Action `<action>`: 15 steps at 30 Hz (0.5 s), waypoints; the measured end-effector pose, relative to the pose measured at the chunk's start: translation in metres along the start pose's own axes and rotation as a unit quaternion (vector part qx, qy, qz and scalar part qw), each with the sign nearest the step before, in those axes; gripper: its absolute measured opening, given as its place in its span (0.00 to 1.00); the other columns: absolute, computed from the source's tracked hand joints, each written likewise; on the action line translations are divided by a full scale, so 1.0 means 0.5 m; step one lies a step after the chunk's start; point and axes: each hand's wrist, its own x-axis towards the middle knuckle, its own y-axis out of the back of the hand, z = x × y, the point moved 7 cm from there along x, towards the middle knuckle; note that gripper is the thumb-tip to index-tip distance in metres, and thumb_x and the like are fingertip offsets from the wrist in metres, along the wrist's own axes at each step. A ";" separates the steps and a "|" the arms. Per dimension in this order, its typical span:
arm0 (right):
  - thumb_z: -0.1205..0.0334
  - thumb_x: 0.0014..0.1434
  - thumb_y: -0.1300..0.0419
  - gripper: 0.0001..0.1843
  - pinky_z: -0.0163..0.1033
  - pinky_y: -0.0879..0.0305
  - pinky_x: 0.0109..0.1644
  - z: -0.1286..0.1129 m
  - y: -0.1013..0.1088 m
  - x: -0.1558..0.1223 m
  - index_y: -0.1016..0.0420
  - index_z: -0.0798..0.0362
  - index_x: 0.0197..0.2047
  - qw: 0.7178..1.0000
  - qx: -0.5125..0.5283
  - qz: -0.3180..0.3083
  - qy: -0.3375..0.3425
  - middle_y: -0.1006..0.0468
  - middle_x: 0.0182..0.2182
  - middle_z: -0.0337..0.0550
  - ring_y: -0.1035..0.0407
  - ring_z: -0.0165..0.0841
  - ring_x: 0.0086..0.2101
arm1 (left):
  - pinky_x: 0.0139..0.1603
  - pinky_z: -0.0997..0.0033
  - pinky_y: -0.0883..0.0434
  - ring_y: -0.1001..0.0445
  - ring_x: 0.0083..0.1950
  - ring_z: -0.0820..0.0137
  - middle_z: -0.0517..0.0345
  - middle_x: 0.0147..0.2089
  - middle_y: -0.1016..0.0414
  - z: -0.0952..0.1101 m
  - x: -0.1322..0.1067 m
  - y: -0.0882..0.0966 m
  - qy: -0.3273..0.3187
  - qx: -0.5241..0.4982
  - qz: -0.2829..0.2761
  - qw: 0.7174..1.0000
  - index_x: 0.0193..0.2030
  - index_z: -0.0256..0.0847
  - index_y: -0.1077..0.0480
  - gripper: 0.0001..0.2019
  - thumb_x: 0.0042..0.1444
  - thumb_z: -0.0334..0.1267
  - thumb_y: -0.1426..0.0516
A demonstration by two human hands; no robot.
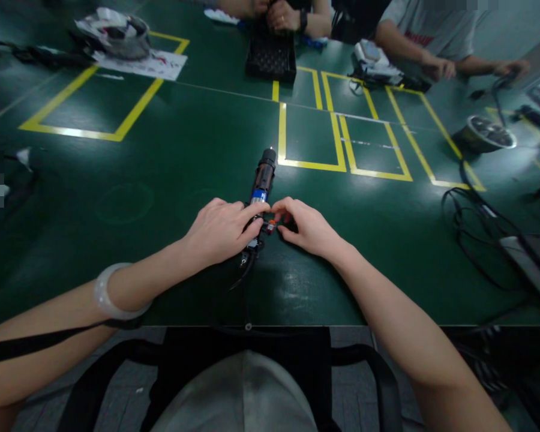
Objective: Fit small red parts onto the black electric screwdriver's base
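Black tool (265, 174), in left grip (222, 227); right grip (305, 225), just beside it

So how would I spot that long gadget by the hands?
Toward the near edge of the green table, find the left hand and right hand close together. Partly beneath the left one lies a slim dark device, its tip pointing away. Its bright blue band distinguishes it from the black tray farther off.

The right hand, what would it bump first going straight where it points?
Probably the small orange part beside the black cylindrical device, but the left hand is so close I can't be sure.
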 end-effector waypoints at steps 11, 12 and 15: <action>0.68 0.62 0.39 0.04 0.38 0.40 0.41 -0.019 -0.008 0.001 0.29 0.52 0.41 0.996 -0.071 -0.049 0.020 0.28 0.37 0.42 0.34 0.34 0.37 | 0.47 0.57 0.31 0.20 0.46 0.57 0.54 0.50 0.18 -0.028 0.002 -0.002 0.010 -0.006 -0.010 1.000 0.66 0.52 0.34 0.24 0.72 0.49 0.62; 0.68 0.62 0.39 0.04 0.37 0.40 0.41 -0.019 -0.006 0.000 0.30 0.52 0.41 0.997 -0.068 -0.046 0.017 0.29 0.38 0.42 0.34 0.33 0.37 | 0.47 0.58 0.31 0.20 0.45 0.57 0.55 0.50 0.18 -0.029 0.002 -0.002 0.009 -0.006 -0.010 1.000 0.66 0.52 0.34 0.24 0.73 0.49 0.62; 0.66 0.62 0.38 0.04 0.35 0.41 0.39 -0.020 0.000 -0.002 0.30 0.53 0.41 0.999 -0.030 -0.027 0.010 0.30 0.39 0.42 0.35 0.31 0.35 | 0.46 0.59 0.31 0.20 0.45 0.59 0.56 0.51 0.18 -0.030 0.002 -0.001 0.008 -0.006 -0.009 1.000 0.67 0.52 0.34 0.24 0.73 0.48 0.62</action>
